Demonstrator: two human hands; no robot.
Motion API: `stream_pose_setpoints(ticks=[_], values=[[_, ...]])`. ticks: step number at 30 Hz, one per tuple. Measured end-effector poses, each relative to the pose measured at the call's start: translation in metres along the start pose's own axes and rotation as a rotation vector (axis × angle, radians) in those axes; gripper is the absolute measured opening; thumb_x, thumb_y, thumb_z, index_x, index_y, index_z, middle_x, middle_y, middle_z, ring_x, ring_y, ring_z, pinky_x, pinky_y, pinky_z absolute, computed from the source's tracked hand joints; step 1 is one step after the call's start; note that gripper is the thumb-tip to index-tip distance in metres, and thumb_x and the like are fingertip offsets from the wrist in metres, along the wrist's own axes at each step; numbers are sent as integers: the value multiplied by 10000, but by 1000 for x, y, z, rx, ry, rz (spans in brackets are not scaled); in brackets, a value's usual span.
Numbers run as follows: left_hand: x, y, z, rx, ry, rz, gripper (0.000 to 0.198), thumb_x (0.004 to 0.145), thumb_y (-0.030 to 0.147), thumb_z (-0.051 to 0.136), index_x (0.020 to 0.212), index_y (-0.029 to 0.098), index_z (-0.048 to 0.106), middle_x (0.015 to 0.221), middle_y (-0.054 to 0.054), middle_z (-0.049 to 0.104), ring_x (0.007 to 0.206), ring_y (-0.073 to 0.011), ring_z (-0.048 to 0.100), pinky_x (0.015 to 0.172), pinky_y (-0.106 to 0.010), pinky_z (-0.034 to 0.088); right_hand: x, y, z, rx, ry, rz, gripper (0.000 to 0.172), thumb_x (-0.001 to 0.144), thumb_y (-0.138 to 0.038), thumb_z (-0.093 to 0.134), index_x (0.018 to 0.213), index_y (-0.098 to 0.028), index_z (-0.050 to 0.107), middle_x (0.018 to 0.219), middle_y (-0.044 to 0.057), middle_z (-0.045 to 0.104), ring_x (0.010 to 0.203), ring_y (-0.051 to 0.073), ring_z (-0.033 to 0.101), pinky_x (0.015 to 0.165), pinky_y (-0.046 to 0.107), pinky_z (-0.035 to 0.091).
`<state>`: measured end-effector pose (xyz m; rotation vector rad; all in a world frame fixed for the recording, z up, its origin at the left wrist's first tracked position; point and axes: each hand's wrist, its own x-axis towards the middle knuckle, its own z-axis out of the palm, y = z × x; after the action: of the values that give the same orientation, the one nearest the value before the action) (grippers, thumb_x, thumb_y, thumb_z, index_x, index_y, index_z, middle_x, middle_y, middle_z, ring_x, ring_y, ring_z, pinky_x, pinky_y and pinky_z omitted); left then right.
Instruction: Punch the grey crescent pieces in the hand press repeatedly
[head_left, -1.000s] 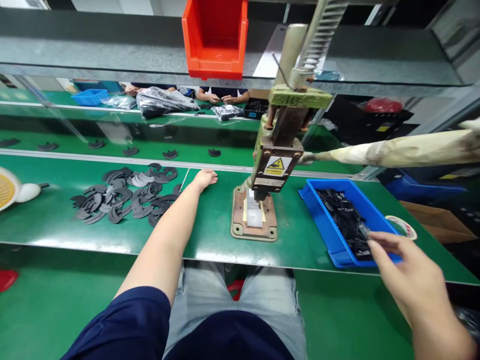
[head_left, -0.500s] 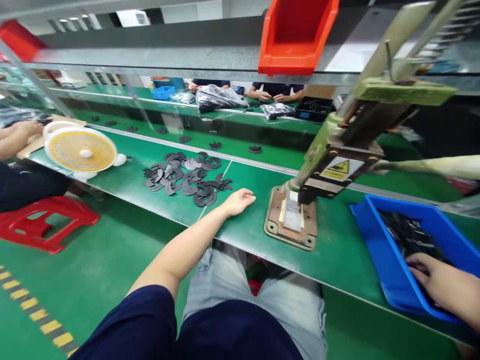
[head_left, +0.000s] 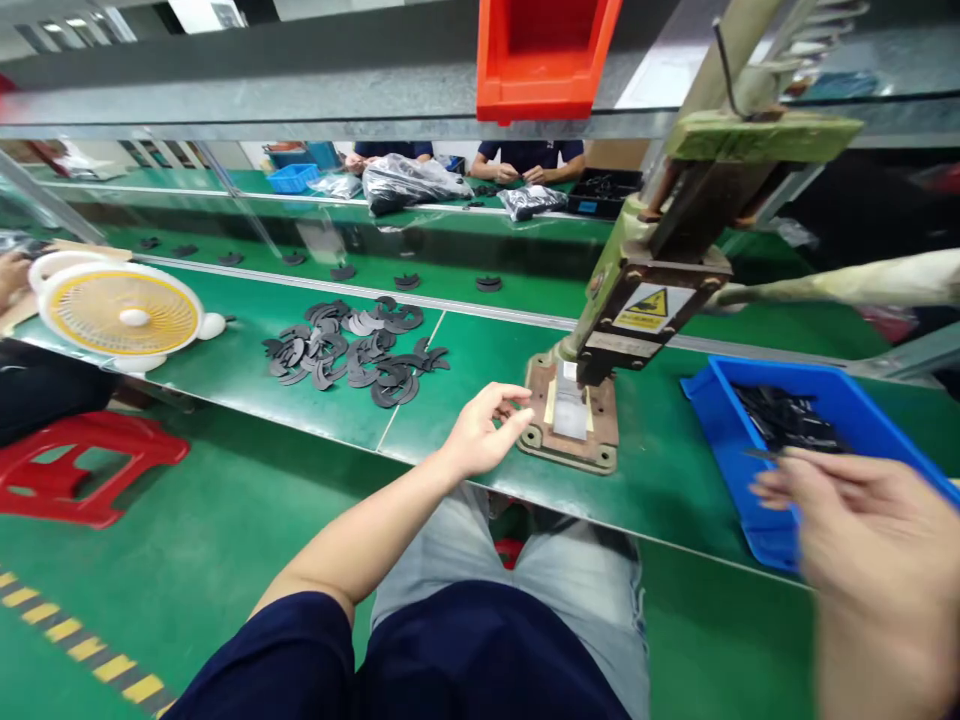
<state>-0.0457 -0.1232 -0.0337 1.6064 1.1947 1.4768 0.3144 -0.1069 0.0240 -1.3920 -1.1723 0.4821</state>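
Observation:
My left hand is open, fingers curved and apart, just left of the base plate of a green hand press. Nothing shows in it. My right hand is above the near side of a blue bin, pinching a thin dark piece between thumb and fingers. Blur hides the piece's full shape. Dark parts lie inside the bin. To the left of my left hand is a pile of dark curved pieces on the green bench.
A white fan stands at the left end, above a red stool. Single curved pieces lie in a row on the green strip behind. An orange bin hangs overhead. Co-workers' hands show across the bench.
My right hand has come up out of the blue bin with a thin dark piece. My left hand has moved closer to the press base, its fingers parting. The view has shifted slightly right.

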Motion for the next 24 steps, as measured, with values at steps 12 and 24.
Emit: stream_pose_setpoints(ticks=[12,24], values=[[-56,38,26,19,-140,109,199,997,267,749,1188,231,791,1025,-69,812,874,-169,776,769,-288,638,-129,-18,102,333,-561,202,451,944,-679,636,860,-236,622,666,-6,691,572,119,637,558,274,569],[-60,41,25,11,-158,102,166,981,277,769,1135,222,802,1011,-73,830,890,-175,784,789,-300,642,-132,-13,98,346,-567,169,387,965,-617,643,884,-238,644,656,-19,668,577,117,634,573,274,571]])
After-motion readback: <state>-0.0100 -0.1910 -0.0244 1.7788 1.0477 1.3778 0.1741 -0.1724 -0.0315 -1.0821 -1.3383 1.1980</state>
